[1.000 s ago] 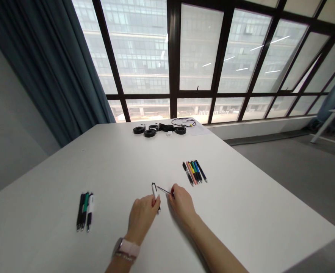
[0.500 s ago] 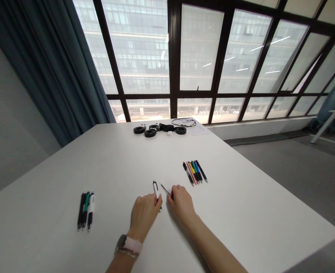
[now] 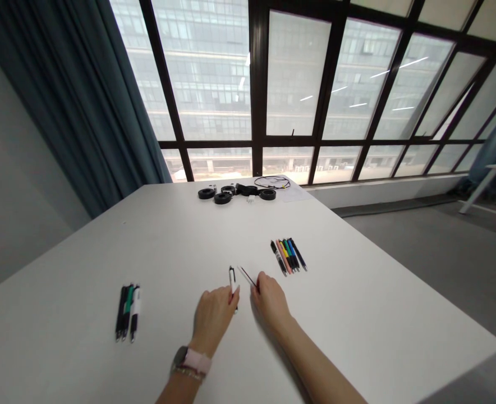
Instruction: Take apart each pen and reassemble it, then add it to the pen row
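In the head view, the only one, the left hand (image 3: 214,314) sat low and centre in the frame, closed around the lower end of a white pen barrel (image 3: 232,279) whose black-clipped top pointed up and away over the white table (image 3: 357,314). Just to its right, the right hand (image 3: 270,300) pinched a thin dark refill (image 3: 247,276) between its fingertips. A second earlier that refill lay nearly flat, pointing left toward the top of the barrel; half a second earlier it had tipped steeper; now it slanted up and left beside the barrel, its free end near the barrel's top but apart from it. The barrel itself had stood a little more upright and shifted slightly right. To my judgement, the two parts were being brought into line with each other, and the refill was not inside the barrel at this moment. A pink-strapped watch (image 3: 191,361) showed on the left wrist at the bottom of the frame. Three dark and white pens (image 3: 127,312) lay side by side at the lower left, unmoved, and a row of coloured pens (image 3: 289,255) lay right of centre, also unmoved. Black tape rolls (image 3: 223,195) and a cable (image 3: 272,180) rested at the table's far edge under the window (image 3: 294,73).
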Demonstrator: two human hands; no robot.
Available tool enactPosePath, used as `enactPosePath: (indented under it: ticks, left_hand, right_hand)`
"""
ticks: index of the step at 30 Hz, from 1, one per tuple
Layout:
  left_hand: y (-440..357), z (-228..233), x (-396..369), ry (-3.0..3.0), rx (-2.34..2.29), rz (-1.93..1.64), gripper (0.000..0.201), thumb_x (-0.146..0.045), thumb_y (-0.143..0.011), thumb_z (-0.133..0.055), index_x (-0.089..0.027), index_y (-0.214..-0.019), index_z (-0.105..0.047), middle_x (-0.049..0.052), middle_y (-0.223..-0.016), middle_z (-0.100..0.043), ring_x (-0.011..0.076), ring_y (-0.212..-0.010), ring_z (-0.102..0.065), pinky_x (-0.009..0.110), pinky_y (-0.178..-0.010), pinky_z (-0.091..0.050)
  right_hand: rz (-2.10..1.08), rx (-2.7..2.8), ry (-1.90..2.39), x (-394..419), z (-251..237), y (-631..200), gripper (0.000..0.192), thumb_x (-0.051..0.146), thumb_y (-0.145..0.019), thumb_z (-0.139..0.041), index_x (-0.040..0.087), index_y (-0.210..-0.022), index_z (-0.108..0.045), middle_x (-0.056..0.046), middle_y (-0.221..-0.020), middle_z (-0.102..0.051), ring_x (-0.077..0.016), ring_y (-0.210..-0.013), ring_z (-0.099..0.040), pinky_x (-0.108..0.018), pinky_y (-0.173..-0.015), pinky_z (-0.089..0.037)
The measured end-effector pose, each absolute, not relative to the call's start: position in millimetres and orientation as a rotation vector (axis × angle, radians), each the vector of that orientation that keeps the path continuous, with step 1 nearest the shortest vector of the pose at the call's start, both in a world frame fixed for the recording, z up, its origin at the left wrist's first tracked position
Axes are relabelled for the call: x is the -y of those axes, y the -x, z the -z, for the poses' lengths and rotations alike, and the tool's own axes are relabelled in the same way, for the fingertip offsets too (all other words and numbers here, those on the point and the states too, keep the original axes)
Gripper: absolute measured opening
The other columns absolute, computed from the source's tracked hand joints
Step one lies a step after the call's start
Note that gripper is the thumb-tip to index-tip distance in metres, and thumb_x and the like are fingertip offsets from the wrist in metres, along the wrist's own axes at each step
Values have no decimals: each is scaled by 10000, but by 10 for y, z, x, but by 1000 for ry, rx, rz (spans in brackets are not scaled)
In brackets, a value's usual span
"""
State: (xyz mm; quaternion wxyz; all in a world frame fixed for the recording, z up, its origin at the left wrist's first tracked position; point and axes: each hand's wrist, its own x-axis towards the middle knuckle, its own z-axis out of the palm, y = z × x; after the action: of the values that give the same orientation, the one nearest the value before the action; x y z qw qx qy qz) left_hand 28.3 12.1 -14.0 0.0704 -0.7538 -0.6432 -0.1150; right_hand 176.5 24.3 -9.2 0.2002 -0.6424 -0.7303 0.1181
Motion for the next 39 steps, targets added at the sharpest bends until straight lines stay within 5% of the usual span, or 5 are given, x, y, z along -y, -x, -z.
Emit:
enactPosePath:
  ticks: [39]
  left_hand:
    - [-269, 177, -146, 2249, 1912, 357, 442, -314, -960, -258, -192, -716, -605, 52, -692, -672, 211, -672, -618, 336, -647, -313]
  right_hand:
    - [-361, 2022, 1756, -225, 105, -1700, 76, 121, -851, -479, 162, -892, -527, -75, -801, -669, -196, -740, -620, -257, -597, -348]
